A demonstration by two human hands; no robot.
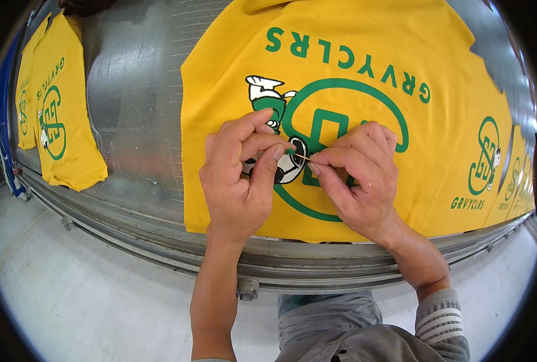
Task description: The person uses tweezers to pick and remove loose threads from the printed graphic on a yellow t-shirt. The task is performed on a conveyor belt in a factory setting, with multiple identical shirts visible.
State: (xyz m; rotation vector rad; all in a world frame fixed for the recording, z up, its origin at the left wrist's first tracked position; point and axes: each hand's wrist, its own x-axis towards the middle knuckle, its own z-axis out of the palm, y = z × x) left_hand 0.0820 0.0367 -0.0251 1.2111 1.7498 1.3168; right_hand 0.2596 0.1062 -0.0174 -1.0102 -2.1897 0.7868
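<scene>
A yellow fabric panel (232, 208) with a green emblem, green lettering and a black-and-white cartoon figure lies before me. Over the print, my left hand (246, 172) pinches a small green piece (290, 151), its material unclear, between thumb and index finger. My right hand (363, 174) holds a thin wooden stick (302, 156) between thumb and forefinger. The stick spans the gap between both hands, and its left end meets the green piece. Fingers hide part of the figure and the emblem's middle.
More printed yellow panels lie on the metal table (132, 149), two at the left (67, 126) and several at the right (485, 172). A metal rail (304, 262) with a block-like fitting (248, 288) runs along the near edge. Blue framework (1, 104) stands far left.
</scene>
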